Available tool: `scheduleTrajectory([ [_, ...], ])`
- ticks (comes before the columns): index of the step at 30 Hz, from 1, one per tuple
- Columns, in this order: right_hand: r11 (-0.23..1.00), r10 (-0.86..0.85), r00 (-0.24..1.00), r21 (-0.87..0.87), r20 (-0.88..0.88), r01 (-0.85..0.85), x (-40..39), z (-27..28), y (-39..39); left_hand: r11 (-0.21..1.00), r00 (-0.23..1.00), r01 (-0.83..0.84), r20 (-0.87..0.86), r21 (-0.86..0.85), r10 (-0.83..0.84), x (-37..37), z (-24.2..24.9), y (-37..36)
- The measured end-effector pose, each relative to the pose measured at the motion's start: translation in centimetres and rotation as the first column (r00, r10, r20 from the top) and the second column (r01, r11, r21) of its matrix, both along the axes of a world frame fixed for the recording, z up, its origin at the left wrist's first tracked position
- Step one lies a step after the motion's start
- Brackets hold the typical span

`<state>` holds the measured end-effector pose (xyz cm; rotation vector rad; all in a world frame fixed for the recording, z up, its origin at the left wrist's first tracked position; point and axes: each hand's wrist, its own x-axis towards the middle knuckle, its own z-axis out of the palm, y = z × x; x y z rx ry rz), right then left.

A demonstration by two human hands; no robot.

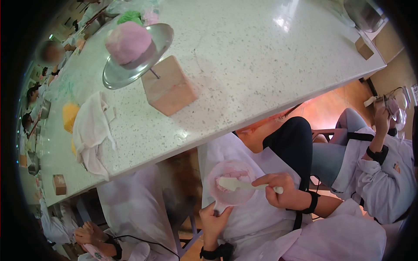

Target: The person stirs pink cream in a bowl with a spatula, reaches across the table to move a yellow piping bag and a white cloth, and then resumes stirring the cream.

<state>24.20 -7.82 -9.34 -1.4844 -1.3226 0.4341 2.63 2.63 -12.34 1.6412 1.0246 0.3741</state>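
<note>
My left hand (214, 222) is closed round the short handle of a pinkish mixing bowl (212, 170), held over my lap below the table edge. Smears of pink cream (242, 170) coat the inside of the bowl. In my right hand (285, 191) is the handle of a white spatula (228, 183), its flat blade inside the bowl against the pink cream. Above on the table, a pink rounded mass (127, 42) rests on a tilted metal plate (163, 37). A metal pin joins that plate to a wooden block (170, 87).
A white cloth (90, 126) and a yellow item (69, 116) lie on the speckled table (261, 56). A green bag (130, 16) is behind the plate. Metal bowls and small wooden blocks stand near the edges. Other people sit close on both sides.
</note>
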Motion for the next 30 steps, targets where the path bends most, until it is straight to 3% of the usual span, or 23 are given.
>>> scheduleTrajectory([
  [6,0.985,0.158,0.970,-0.098,0.187,-0.142,0.1,1.7,1.6,0.993,0.998,0.054,0.001,0.108,-0.055,0.7,0.2,-0.3],
  [9,0.991,0.120,0.956,0.024,0.267,-0.132,-0.9,1.6,2.1,0.990,0.998,0.060,-0.006,0.128,-0.059,0.6,0.3,-0.2],
  [12,0.993,0.116,0.978,-0.051,0.174,-0.108,0.2,1.8,1.8,0.993,0.998,0.069,-0.018,0.095,-0.068,0.2,0.0,0.0],
  [15,0.993,-0.110,0.990,0.062,0.086,0.105,0.6,2.2,1.1,0.993,0.995,0.085,0.035,0.084,-0.088,0.2,-0.5,0.2],
  [18,0.991,-0.128,0.990,-0.036,-0.061,0.126,0.6,3.4,0.7,0.979,0.987,0.148,0.038,0.137,-0.155,0.0,-1.7,-0.3],
  [21,0.995,-0.067,0.998,-0.079,-0.007,0.066,-0.4,2.1,1.8,0.976,0.987,0.131,0.065,0.172,-0.144,0.2,-1.8,-0.4],
  [24,0.965,-0.157,0.918,0.143,-0.364,0.222,-2.2,-1.9,1.9,0.987,0.993,0.085,0.076,0.136,-0.096,-0.3,-2.6,-0.5],
  [27,0.976,-0.158,0.930,0.092,-0.332,0.199,-1.8,-2.7,1.7,0.972,0.992,0.116,0.032,0.206,-0.126,-0.4,-2.5,-0.3],
  [30,0.998,-0.009,0.993,0.055,-0.116,0.016,-0.7,-1.2,1.3,0.950,0.992,0.095,0.053,0.297,-0.116,-0.4,-2.9,-0.1],
])
